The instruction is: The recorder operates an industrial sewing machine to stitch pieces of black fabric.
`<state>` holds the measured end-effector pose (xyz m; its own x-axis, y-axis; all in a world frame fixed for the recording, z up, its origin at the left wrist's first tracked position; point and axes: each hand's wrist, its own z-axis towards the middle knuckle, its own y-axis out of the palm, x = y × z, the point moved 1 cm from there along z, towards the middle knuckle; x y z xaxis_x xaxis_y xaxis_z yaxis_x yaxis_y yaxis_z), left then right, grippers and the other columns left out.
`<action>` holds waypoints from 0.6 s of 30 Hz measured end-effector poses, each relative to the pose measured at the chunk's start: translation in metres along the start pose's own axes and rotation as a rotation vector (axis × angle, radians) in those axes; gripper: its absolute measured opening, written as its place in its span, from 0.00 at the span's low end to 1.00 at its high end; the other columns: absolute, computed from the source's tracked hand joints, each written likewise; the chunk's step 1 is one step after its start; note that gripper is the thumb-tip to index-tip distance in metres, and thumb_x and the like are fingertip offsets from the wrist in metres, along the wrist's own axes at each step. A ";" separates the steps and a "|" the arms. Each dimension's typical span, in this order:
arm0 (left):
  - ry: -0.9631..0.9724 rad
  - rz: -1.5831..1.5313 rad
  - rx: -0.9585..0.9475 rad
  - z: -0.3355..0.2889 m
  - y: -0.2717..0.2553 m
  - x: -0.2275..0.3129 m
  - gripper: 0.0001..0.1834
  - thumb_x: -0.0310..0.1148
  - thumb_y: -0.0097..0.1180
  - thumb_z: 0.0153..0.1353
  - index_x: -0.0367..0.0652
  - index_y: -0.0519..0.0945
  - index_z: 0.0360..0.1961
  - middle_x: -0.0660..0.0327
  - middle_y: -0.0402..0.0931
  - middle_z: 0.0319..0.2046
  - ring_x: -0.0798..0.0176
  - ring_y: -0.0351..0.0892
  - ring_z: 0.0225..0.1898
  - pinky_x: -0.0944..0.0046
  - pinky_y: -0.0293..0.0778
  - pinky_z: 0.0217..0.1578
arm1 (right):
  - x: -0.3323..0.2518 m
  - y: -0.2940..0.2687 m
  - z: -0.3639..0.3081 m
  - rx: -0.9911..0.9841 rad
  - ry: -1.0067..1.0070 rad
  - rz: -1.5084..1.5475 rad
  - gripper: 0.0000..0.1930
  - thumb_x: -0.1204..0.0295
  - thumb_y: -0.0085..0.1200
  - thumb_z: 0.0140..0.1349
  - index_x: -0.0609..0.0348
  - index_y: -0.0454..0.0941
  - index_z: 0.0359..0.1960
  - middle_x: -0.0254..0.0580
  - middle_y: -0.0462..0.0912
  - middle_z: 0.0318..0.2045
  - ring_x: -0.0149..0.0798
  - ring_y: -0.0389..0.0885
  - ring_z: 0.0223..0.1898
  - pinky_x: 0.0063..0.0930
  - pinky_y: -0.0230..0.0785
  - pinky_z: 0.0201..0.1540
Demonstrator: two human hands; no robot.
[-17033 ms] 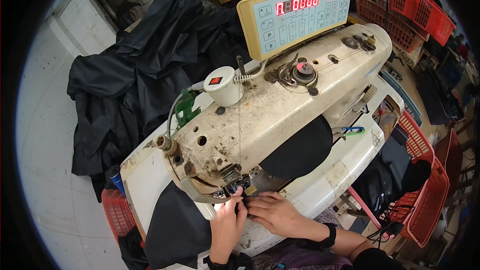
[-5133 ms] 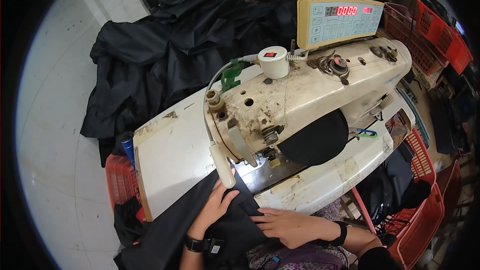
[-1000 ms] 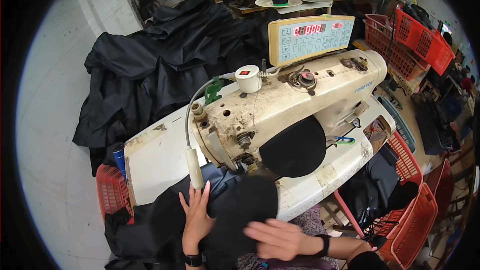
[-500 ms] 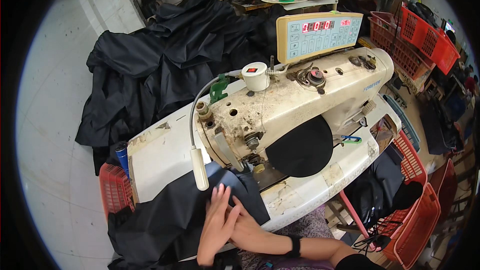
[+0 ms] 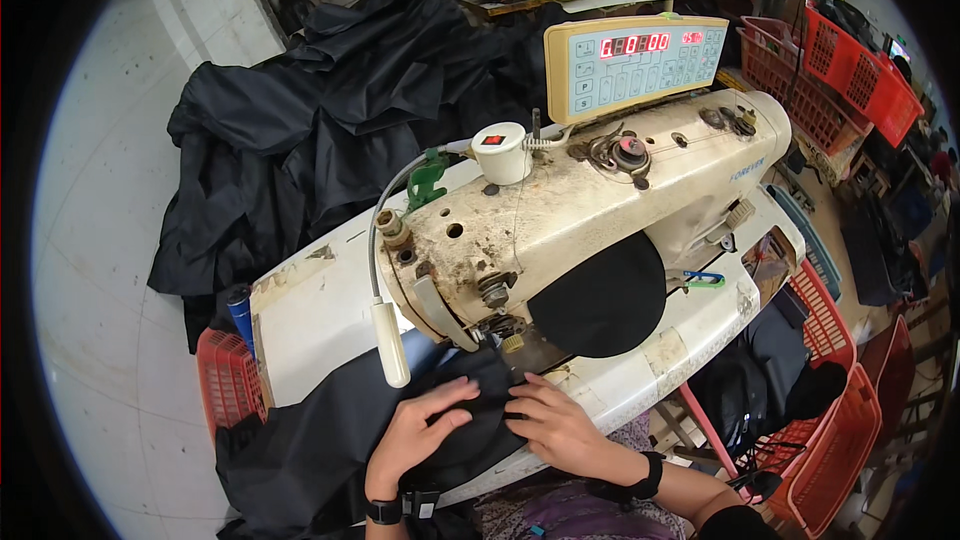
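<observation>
- We have a white desk (image 5: 310,335) running slantwise across the view, its front edge scuffed and patched.
- Behind its far left side we see a large heap of black fabric (image 5: 290,160), deeply creased.
- On the desk we see a white sewing machine (image 5: 560,215), stained and specked with grime.
- We find the black cloth (image 5: 320,440) spread over the desk's near left part, reaching up to the needle area; we cannot tell whether it lies under the presser foot.
- Above the machine we see a cream control panel (image 5: 635,65) with red lit digits.
- A rounded black piece (image 5: 600,300) sits beneath the machine's arm.
- We see the left hand (image 5: 420,430) resting loosely on the cloth, thumb apart from the fingers.
- The right hand (image 5: 560,430) has bent fingers at the cloth's right edge; we cannot tell whether it pinches it.
- We see small snips (image 5: 700,280) near the rounded piece.
</observation>
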<state>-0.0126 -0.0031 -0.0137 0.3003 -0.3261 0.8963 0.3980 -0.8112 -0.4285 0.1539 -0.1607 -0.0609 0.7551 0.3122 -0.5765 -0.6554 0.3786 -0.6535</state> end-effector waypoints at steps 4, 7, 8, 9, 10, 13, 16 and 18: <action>0.070 0.434 0.196 0.017 0.015 0.017 0.22 0.31 0.63 0.60 0.38 0.78 0.55 0.53 0.75 0.33 0.51 0.75 0.39 0.55 0.70 0.45 | -0.005 0.000 0.005 -0.038 0.001 -0.025 0.11 0.79 0.60 0.40 0.62 0.81 0.30 0.42 0.79 0.48 0.48 0.72 0.59 0.49 0.58 0.71; 0.101 0.638 0.194 0.017 0.024 0.019 0.21 0.32 0.63 0.59 0.39 0.79 0.54 0.54 0.75 0.40 0.51 0.73 0.45 0.54 0.68 0.46 | -0.001 0.003 0.001 -0.029 -0.041 0.008 0.10 0.79 0.60 0.42 0.61 0.81 0.29 0.38 0.81 0.44 0.44 0.74 0.59 0.49 0.57 0.72; 0.066 0.708 0.194 0.014 0.025 0.020 0.21 0.33 0.63 0.59 0.39 0.79 0.54 0.54 0.75 0.45 0.51 0.72 0.49 0.55 0.68 0.49 | -0.001 0.004 -0.001 -0.064 -0.056 0.030 0.09 0.78 0.59 0.43 0.60 0.81 0.30 0.37 0.82 0.43 0.42 0.75 0.59 0.50 0.56 0.72; 0.065 0.709 0.190 0.011 0.028 0.018 0.21 0.33 0.63 0.59 0.39 0.79 0.54 0.54 0.75 0.45 0.51 0.72 0.49 0.55 0.68 0.49 | -0.001 0.005 -0.002 -0.099 -0.072 0.053 0.09 0.78 0.58 0.44 0.60 0.81 0.30 0.35 0.83 0.41 0.39 0.76 0.59 0.50 0.54 0.73; 0.133 0.782 0.247 0.007 0.030 0.017 0.22 0.33 0.63 0.59 0.39 0.78 0.55 0.54 0.75 0.48 0.51 0.71 0.52 0.55 0.67 0.51 | -0.001 0.005 -0.001 -0.098 -0.069 0.055 0.09 0.78 0.58 0.44 0.60 0.81 0.30 0.35 0.83 0.41 0.39 0.76 0.59 0.50 0.54 0.73; 0.214 0.852 0.305 0.000 0.030 0.011 0.23 0.33 0.61 0.62 0.40 0.76 0.57 0.53 0.73 0.58 0.48 0.71 0.58 0.55 0.69 0.53 | -0.003 0.003 0.003 -0.120 -0.077 0.091 0.09 0.78 0.57 0.46 0.58 0.82 0.31 0.34 0.84 0.39 0.37 0.77 0.58 0.51 0.53 0.73; 0.182 0.762 0.317 0.001 0.027 0.012 0.22 0.33 0.59 0.64 0.40 0.76 0.58 0.51 0.72 0.60 0.45 0.77 0.53 0.54 0.75 0.48 | -0.003 0.002 0.011 -0.150 -0.088 0.025 0.08 0.77 0.57 0.48 0.59 0.82 0.33 0.35 0.84 0.42 0.37 0.76 0.59 0.51 0.51 0.74; 0.033 0.590 0.249 0.007 0.025 0.012 0.24 0.32 0.58 0.65 0.39 0.73 0.61 0.51 0.68 0.64 0.43 0.75 0.56 0.53 0.73 0.51 | 0.000 0.002 0.014 -0.152 -0.067 -0.027 0.08 0.77 0.57 0.50 0.59 0.82 0.34 0.36 0.85 0.45 0.36 0.76 0.60 0.51 0.49 0.74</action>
<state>0.0068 -0.0239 -0.0141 0.5050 -0.7016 0.5028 0.3648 -0.3545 -0.8610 0.1528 -0.1480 -0.0552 0.7683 0.3629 -0.5272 -0.6257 0.2526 -0.7380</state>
